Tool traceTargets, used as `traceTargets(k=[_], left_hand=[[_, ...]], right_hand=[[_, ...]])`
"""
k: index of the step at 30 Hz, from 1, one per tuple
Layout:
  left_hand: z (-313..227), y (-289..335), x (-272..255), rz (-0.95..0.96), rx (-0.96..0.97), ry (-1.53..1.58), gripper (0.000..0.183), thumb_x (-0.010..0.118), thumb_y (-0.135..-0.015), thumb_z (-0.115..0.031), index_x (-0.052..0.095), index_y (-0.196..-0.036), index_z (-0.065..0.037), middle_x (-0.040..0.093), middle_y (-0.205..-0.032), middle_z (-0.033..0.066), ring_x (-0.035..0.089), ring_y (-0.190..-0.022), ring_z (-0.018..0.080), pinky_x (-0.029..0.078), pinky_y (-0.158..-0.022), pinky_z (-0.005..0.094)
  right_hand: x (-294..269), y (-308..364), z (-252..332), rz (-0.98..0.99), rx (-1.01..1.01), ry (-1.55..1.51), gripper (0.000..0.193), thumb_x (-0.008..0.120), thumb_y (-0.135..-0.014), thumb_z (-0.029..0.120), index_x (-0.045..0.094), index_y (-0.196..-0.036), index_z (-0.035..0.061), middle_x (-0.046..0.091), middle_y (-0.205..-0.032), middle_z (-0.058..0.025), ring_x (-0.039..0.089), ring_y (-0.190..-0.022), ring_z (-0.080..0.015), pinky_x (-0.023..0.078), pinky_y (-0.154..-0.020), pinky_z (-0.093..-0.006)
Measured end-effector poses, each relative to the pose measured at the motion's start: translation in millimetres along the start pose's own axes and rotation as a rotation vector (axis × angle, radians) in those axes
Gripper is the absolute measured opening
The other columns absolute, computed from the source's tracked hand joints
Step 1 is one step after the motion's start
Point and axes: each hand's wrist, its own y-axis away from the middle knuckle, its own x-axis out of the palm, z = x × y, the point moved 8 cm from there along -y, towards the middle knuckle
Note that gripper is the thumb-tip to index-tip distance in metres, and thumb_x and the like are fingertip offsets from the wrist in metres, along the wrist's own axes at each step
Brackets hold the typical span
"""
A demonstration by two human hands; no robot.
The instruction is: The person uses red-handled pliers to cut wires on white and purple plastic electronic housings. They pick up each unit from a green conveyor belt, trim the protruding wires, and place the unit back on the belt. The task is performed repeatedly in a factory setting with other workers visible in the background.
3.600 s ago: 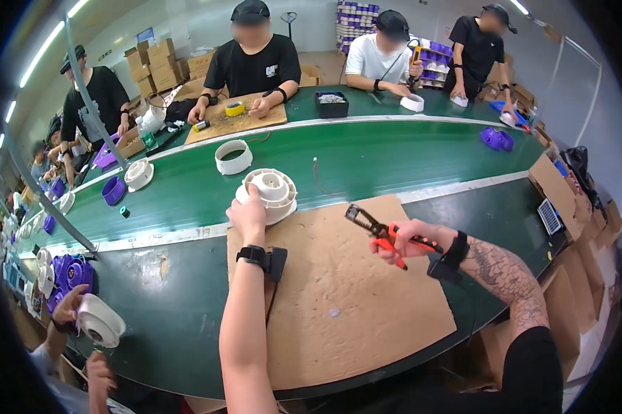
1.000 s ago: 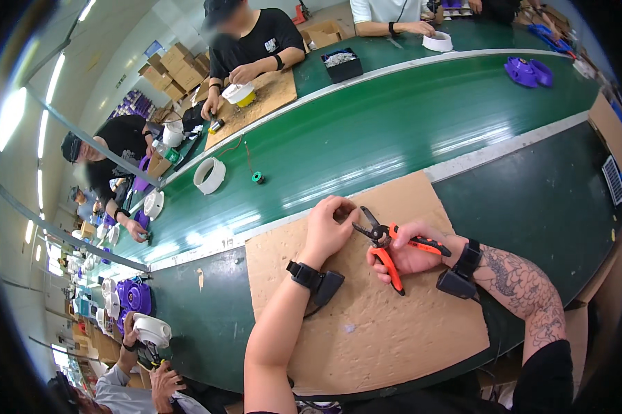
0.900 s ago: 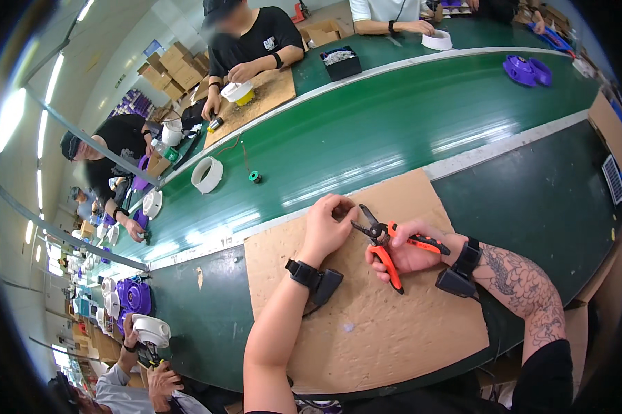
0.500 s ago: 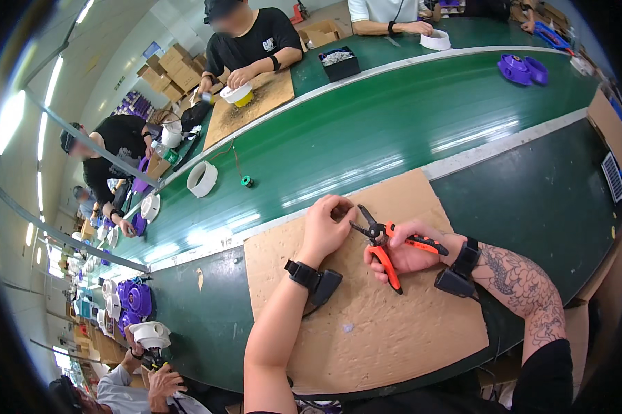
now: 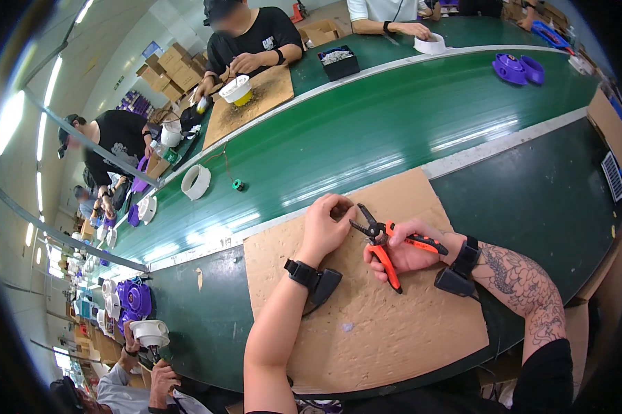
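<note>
My right hand (image 5: pixel 411 250) grips a pair of wire strippers (image 5: pixel 378 233) with orange handles and dark jaws, one handle lying across the palm. The handles are spread, and the jaws point up and left toward my other hand. Close beside the jaw tips, my left hand (image 5: pixel 328 224) is curled with thumb and fingertips together. Whatever it may pinch is too small or hidden to make out. Both hands are over a sheet of brown cardboard (image 5: pixel 387 338) that covers part of the green table.
Beyond the cardboard runs a green conveyor belt (image 5: pixel 311 155) carrying a white ring (image 5: pixel 196 181), a small green coil (image 5: pixel 238 185) with wire, and purple housings (image 5: pixel 509 67). Several co-workers sit or stand around it. One at lower left handles a white housing (image 5: pixel 149 333). Purple housings (image 5: pixel 135 298) stand nearby.
The white ring, green coil and purple housings have shifted slightly left along the belt. The co-worker opposite has lifted a hand from the white part. My hands and the wire strippers hold still.
</note>
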Motion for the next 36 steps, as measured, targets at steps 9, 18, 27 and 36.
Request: traceTargets(k=[9,18,27,36], left_hand=[[3.5,0.6,0.8,0.0,-0.003,0.001,0.015,0.077,-0.086,-0.007,0.073,-0.098,0.001,0.071,-0.089,0.009,0.068,-0.077,0.0194,0.056,-0.072,0.032],[2.0,0.2,-0.1,0.005,-0.013,-0.004,0.016,0.077,-0.085,-0.007,0.073,-0.099,0.001,0.071,-0.089,0.0097,0.068,-0.079,0.0204,0.056,-0.074,0.0332],[1.8,-0.1,0.4,0.004,-0.008,0.007,0.016,0.077,-0.086,-0.007,0.073,-0.099,0.001,0.07,-0.088,0.0095,0.066,-0.077,0.0198,0.055,-0.073,0.0329],[-1.2,-0.1,-1.5,-0.024,-0.007,0.037,0.012,0.079,-0.085,-0.01,0.074,-0.091,-0.002,0.069,-0.083,0.0106,0.067,-0.076,0.0241,0.055,-0.071,0.0357]], right_hand=[[-1.3,-0.7,-0.6,0.011,0.001,-0.007,0.044,0.057,-0.092,0.025,0.062,-0.123,-0.0067,0.068,-0.109,-0.0195,0.066,-0.106,-0.0338,0.05,-0.105,-0.0467],[-3.8,-1.7,-1.6,0.013,0.0,-0.017,0.044,0.057,-0.092,0.024,0.062,-0.123,-0.0066,0.068,-0.109,-0.0201,0.067,-0.106,-0.0341,0.051,-0.105,-0.0466],[-4.4,-1.3,-1.3,0.003,-0.001,-0.002,0.045,0.058,-0.091,0.026,0.063,-0.123,-0.0062,0.068,-0.108,-0.0195,0.066,-0.106,-0.0333,0.05,-0.105,-0.0465],[-6.8,-1.5,-1.6,-0.022,0.013,0.045,0.053,0.064,-0.085,0.03,0.062,-0.126,-0.0046,0.067,-0.11,-0.0161,0.065,-0.107,-0.0311,0.047,-0.107,-0.0464]])
